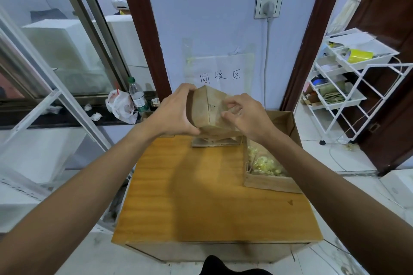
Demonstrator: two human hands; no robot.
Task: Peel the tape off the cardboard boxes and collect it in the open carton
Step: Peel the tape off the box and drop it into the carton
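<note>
A person's two bare arms reach in from the lower corners of the frame and meet at centre, where a small cardboard box (207, 105) is held up in the air, tilted, above the far edge of a wooden table (190, 196). The left hand (176, 114) grips the box's left side, with the fingers wrapped over the top corner and the thumb clamped under the lower edge. The right hand (248, 116) has its fingertips bunched and curled against the box's right face, pinching at the surface. It cannot be seen whether a tape end lies between them, because the spot is blurred. Below the box, a flattened cardboard piece (214, 140) lies on the table. The open carton (268, 183) stands at the right of the table, just beside the hands, with pale yellow tape scraps (266, 165) heaped inside. The box looks light and thin-walled, so it is likely to buckle under a hard squeeze. It is best braced at the corners and edges while the tape is lifted from a loose end and pulled low along the face. Peeled tape will probably cling to the fingers.
</note>
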